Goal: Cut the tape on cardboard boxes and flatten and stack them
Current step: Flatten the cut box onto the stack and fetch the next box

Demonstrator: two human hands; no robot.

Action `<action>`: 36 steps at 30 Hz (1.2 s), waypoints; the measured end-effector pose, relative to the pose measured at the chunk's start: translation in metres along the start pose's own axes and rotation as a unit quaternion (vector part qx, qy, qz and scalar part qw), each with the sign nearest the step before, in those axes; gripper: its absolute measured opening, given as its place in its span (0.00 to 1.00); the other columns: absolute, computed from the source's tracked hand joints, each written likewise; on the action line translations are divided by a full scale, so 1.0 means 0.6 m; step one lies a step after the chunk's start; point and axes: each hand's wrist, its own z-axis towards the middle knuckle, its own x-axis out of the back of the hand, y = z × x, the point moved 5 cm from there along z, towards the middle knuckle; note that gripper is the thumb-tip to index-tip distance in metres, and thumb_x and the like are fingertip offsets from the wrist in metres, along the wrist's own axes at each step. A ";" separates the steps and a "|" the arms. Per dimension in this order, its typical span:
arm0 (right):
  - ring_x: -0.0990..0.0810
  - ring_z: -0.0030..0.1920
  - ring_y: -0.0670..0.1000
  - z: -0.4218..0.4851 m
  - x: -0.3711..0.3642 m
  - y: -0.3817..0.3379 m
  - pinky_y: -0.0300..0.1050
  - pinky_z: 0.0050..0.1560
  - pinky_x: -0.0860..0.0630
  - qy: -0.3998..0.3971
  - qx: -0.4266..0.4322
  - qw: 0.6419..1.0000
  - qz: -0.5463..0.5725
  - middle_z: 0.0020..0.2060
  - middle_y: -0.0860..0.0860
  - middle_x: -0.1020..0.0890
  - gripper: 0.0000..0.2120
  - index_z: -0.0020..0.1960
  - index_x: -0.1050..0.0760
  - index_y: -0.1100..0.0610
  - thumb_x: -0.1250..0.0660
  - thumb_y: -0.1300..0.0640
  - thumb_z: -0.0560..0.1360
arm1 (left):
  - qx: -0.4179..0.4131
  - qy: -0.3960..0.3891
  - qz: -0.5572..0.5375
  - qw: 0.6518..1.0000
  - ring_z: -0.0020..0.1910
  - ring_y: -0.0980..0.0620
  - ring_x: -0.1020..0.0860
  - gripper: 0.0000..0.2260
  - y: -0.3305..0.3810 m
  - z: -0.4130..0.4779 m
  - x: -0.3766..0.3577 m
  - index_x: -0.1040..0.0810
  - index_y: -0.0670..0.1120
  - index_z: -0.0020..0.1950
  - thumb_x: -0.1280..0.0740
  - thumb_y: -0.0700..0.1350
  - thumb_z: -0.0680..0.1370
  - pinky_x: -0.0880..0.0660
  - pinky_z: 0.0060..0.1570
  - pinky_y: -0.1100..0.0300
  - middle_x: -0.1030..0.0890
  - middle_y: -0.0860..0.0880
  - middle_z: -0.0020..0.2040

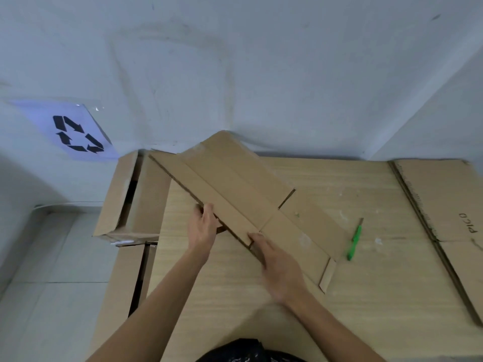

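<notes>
Surroundings: green cutter (354, 242) lies on wooden table (366, 296), just right of work, apart from both hands. Flat cardboard sheet (444, 199), handwritten mark on it, covers table's right end. Open box (125, 202) sits off table's left edge, below recycling sign (78, 133) on wall.

Flattened box (243, 189): long, plain brown, diagonal across table from far left to near right; crease lines visible, 1 small flap at near-right end.

Left hand (202, 227) grips its left edge, fingers curled over. Right hand (277, 265) grips near edge.
</notes>
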 end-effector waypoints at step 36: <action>0.15 0.50 0.54 0.055 0.168 0.189 0.52 0.55 0.20 0.216 -0.134 0.812 0.526 0.48 0.53 0.13 0.08 0.53 0.19 0.54 0.26 0.57 0.75 | -0.053 -0.077 -0.096 0.991 0.55 0.50 0.17 0.11 0.137 0.072 0.039 0.17 0.48 0.59 0.30 0.52 0.80 0.21 0.56 0.53 0.14 0.51 0.53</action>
